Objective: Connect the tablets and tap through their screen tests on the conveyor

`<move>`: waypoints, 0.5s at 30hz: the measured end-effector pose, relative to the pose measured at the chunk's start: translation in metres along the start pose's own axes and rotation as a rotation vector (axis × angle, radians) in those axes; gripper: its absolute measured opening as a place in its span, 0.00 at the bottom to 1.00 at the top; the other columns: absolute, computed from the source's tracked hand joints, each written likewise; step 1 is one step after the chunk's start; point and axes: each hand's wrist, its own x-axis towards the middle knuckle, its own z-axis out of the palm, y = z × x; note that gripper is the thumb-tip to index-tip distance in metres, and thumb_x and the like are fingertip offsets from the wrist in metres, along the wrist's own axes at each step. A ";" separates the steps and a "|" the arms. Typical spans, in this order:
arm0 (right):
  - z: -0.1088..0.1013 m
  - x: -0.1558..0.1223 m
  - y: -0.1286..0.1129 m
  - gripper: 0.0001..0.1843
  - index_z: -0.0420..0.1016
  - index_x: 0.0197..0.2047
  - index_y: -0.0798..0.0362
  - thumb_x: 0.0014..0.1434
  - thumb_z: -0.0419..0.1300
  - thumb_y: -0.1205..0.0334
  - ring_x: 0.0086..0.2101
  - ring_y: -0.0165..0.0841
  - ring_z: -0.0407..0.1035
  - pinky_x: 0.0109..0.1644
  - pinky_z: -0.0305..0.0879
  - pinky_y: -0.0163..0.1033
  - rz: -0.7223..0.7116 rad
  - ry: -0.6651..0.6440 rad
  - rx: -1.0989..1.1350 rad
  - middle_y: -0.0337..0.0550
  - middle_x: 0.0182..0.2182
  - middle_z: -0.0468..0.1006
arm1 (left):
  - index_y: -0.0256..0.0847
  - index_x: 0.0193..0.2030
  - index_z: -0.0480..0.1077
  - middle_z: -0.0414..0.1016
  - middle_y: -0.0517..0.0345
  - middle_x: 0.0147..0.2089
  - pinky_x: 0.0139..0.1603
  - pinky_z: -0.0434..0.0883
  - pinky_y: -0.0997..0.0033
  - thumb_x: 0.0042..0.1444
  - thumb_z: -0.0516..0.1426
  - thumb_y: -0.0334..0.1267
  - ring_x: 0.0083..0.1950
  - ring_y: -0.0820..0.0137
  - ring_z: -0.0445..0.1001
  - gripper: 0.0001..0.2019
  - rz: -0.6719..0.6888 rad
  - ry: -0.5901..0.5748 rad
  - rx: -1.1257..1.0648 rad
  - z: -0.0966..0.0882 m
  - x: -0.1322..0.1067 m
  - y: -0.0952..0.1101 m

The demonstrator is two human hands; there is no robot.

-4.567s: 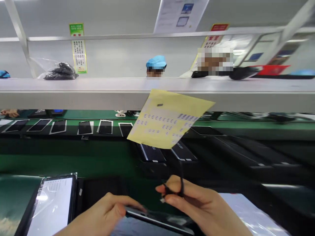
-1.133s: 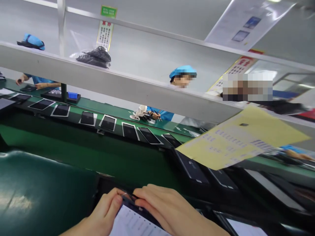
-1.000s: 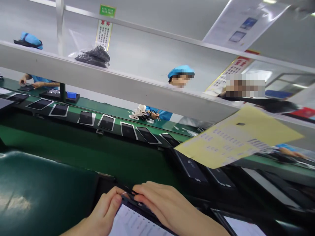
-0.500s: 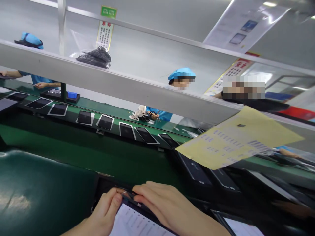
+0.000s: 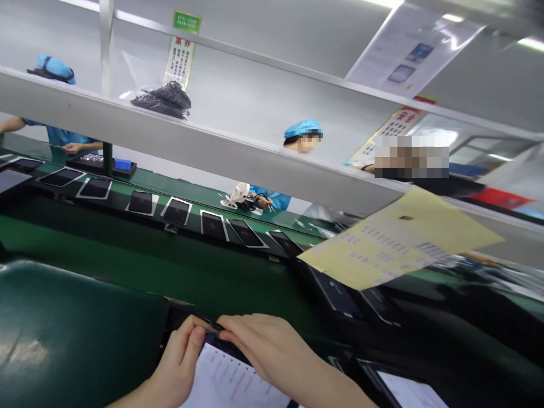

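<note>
A tablet point(image 5: 227, 377) with a lit white screen and dark border lies at the bottom centre, tilted in view, its lower part cut off by the frame. My left hand point(image 5: 178, 362) is closed at its upper left corner, thumb pressed against the bent fingers. Across the top edge lies my right hand point(image 5: 272, 345), its fingers together and the tips close to the left fingertips. A thin dark strip or edge shows between the two sets of fingertips; I cannot make out whether it belongs to the tablet. The right hand's palm is hidden.
Another lit tablet point(image 5: 410, 388) lies to the right. Several dark tablets point(image 5: 176, 209) line the green bench beyond. A yellow sheet point(image 5: 403, 238) hangs from the pale shelf beam point(image 5: 178, 133). Across the bench, co-workers in blue caps point(image 5: 304, 129) sit near a white fan point(image 5: 238, 194).
My right hand has shifted left, and its fingertips are now closer to my left hand. The left hand has moved slightly left and up in view. The camera view has turned a little.
</note>
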 end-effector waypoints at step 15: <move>0.076 -0.237 0.039 0.28 0.76 0.42 0.60 0.61 0.40 0.52 0.40 0.42 0.72 0.46 0.68 0.46 1.595 0.011 0.203 0.54 0.42 0.75 | 0.32 0.52 0.63 0.66 0.41 0.54 0.59 0.64 0.58 0.59 0.45 0.52 0.55 0.58 0.68 0.25 -0.485 0.302 0.139 -0.052 0.079 -0.062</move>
